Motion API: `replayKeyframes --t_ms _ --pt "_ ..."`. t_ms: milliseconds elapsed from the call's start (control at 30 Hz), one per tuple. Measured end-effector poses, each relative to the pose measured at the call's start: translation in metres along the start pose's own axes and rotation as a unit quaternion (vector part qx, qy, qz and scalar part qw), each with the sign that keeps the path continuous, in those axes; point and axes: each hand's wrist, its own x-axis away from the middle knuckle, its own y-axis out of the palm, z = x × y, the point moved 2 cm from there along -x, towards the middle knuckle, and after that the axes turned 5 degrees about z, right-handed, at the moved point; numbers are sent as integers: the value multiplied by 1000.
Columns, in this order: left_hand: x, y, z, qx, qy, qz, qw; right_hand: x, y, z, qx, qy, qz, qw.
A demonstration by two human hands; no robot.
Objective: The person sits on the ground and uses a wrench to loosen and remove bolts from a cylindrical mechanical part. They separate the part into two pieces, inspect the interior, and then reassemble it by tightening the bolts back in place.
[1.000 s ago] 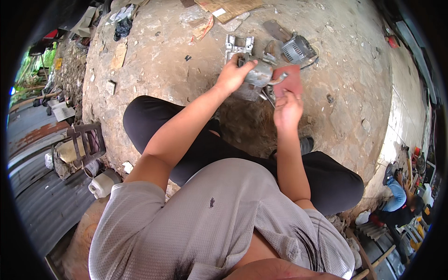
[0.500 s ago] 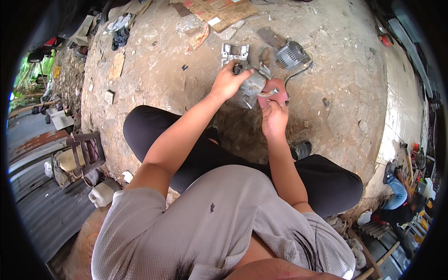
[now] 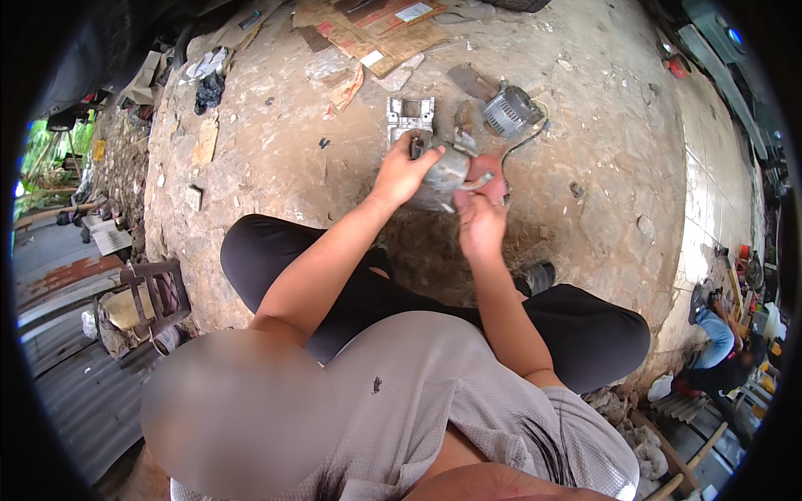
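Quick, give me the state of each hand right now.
Left hand: closed over the grey metal motor part, holding it.
Right hand: closed, pinching a small metal tool against that part.

head-worn fisheye, looking straight down, close

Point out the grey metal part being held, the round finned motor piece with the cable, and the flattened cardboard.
grey metal part (image 3: 445,171), head view, its rounded body.
round finned motor piece (image 3: 510,111), head view, its ribbed side.
flattened cardboard (image 3: 372,29), head view, its middle.
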Motion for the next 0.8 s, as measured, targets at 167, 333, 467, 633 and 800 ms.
replayKeyframes --t_ms 167,333,467,633,800 --pt "-4 0 0 28 -25 7 999 -19 -11 -18 -1 -52 -8 999" --pt "-2 -6 9 -83 57 10 995 12 19 -2 -45 29 61 997" --pt "-4 1 -6 126 -20 -5 992 -11 -10 -12 0 -8 -9 1000" --pt "1 -2 6 -74 50 9 996 10 8 -1 -44 21 39 998" --pt "2 4 1 98 -26 4 995 -3 8 -29 -46 -51 39 997"
